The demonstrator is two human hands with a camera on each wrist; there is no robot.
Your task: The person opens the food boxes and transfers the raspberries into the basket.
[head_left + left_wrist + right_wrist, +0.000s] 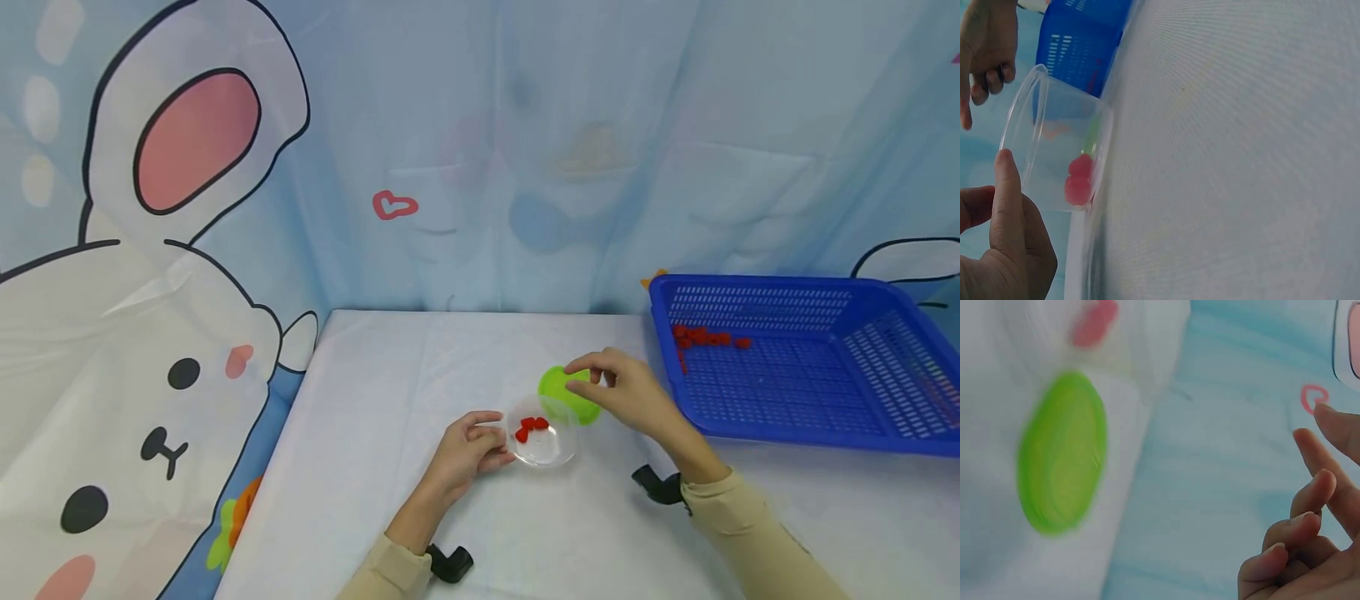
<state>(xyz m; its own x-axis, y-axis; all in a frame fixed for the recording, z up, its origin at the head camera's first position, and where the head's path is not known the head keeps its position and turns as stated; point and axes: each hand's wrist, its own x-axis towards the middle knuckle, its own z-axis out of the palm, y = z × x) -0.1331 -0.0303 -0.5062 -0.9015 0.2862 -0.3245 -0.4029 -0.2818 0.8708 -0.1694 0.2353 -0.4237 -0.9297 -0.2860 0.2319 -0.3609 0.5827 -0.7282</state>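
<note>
A clear round plastic container (558, 451) stands on the white table with a few small red pieces (532, 424) in it. My left hand (468, 450) is at its left side; in the left wrist view one extended fingertip touches the container's rim (1038, 72). Just behind the container lies a round green lid (573, 387), partly overlapped by it and blurred in the right wrist view. Above the lid's right edge hovers my right hand (626, 392). Its thumb and index finger are apart, the other fingers bent, and nothing shows between them.
At the right stands a blue plastic basket (787, 429) with more red pieces (697, 335) in its left back corner. Behind the table hangs a light blue curtain (480, 250) with a rabbit print. Each wrist wears a black camera mount (450, 565).
</note>
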